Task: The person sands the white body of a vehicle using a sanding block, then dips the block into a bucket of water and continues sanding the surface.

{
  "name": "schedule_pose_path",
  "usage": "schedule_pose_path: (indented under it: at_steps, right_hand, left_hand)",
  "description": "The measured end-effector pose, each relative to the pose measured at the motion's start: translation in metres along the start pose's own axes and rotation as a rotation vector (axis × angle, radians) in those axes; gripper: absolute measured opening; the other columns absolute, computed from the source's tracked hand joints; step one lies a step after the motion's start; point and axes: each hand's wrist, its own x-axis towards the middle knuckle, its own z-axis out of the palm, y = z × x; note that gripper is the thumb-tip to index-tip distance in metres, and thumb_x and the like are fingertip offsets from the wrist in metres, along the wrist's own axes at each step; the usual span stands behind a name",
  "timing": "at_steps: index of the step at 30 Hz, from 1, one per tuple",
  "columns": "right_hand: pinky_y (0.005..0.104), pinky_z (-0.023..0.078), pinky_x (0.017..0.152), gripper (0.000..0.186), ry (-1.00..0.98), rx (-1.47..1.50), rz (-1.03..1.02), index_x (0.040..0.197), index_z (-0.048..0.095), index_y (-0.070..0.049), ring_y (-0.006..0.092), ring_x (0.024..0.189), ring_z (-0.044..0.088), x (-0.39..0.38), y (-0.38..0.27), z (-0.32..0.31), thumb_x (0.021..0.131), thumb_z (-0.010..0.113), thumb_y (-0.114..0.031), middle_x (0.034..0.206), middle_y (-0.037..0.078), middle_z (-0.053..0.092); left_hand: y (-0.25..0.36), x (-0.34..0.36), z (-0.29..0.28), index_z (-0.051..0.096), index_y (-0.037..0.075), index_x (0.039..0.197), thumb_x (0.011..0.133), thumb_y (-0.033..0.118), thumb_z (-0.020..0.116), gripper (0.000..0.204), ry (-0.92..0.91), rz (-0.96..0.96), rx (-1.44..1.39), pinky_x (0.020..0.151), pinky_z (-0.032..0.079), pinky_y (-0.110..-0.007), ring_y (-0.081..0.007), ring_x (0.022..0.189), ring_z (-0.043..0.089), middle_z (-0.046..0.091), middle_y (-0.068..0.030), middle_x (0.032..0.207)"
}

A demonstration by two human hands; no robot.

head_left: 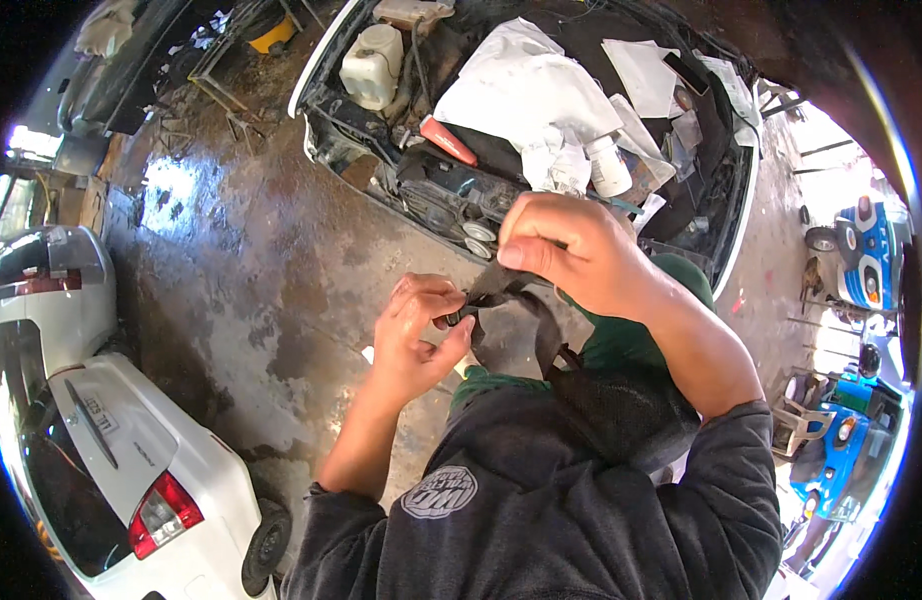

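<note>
A black strap (pixel 547 328) is stretched between my two hands in front of my body. My left hand (pixel 417 322) pinches its left end, where a small dark buckle-like piece (pixel 455 318) shows between thumb and fingers. Higher and to the right, my right hand (pixel 573 245) grips the strap between thumb and curled fingers. From there the strap loops down toward a black mesh bag (pixel 621 408), which lies against the right side of my dark shirt. The exact form of the buckle piece is partly hidden by my fingers.
Ahead is a vehicle's engine bay with a white sheet (pixel 526 80), a red object (pixel 448 140), a white bottle (pixel 609 167), papers (pixel 643 75) and a white plastic tank (pixel 372 67). A white car (pixel 156 430) stands left; blue vehicles (pixel 841 450) and a chair (pixel 799 425) are right.
</note>
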Motion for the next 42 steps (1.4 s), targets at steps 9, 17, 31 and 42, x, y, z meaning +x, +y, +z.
schedule_pose_path:
  at_steps: [9, 17, 31, 42]
  right_hand:
    - [0.0345, 0.049, 0.083, 0.021, -0.206, -0.231, -0.093, 0.104, 0.068, 0.000, 0.0226, 0.090, 0.064, 0.000, 0.004, -0.003, 0.097, 0.068, -0.019, 0.098, 0.007, 0.066]
    - [0.0486, 0.038, 0.109, 0.043, -0.203, 0.168, -0.542, 0.121, 0.071, -0.005, 0.0326, 0.128, 0.052, 0.002, -0.001, -0.012, 0.100, 0.066, -0.042, 0.142, 0.019, 0.053]
    - [0.0264, 0.048, 0.076, 0.032, -0.152, 0.286, 0.372, 0.116, 0.056, 0.002, 0.0068, 0.084, 0.056, -0.003, 0.006, 0.024, 0.106, 0.061, -0.028, 0.092, 0.001, 0.064]
    - [0.0442, 0.051, 0.079, 0.019, 0.149, -0.141, 0.136, 0.099, 0.065, -0.002, 0.0357, 0.091, 0.064, -0.009, 0.010, 0.020, 0.090, 0.071, -0.018, 0.096, 0.015, 0.062]
  left_hand:
    - [0.005, 0.013, -0.006, 0.065, 0.004, 0.103, 0.074, -0.001, 0.078, 0.032, -0.013, 0.059, 0.088, 0.067, 0.049, -0.036, -0.0278, 0.081, 0.061, 0.064, -0.0117, 0.094]
    - [-0.045, -0.004, 0.015, 0.062, 0.006, 0.108, 0.069, -0.003, 0.078, 0.043, -0.045, -0.022, 0.175, 0.069, 0.049, -0.038, -0.0304, 0.090, 0.060, 0.063, -0.0124, 0.108]
    - [-0.034, 0.020, 0.027, 0.044, 0.007, 0.130, 0.095, -0.019, 0.043, 0.044, 0.232, 0.208, -0.136, 0.107, 0.045, -0.036, -0.0301, 0.137, 0.050, 0.046, -0.0273, 0.150]
    - [-0.016, 0.008, 0.025, 0.046, 0.007, 0.135, 0.109, 0.026, 0.046, 0.032, 0.374, -0.262, -0.626, 0.088, 0.054, -0.042, -0.0296, 0.103, 0.067, 0.056, -0.0165, 0.131]
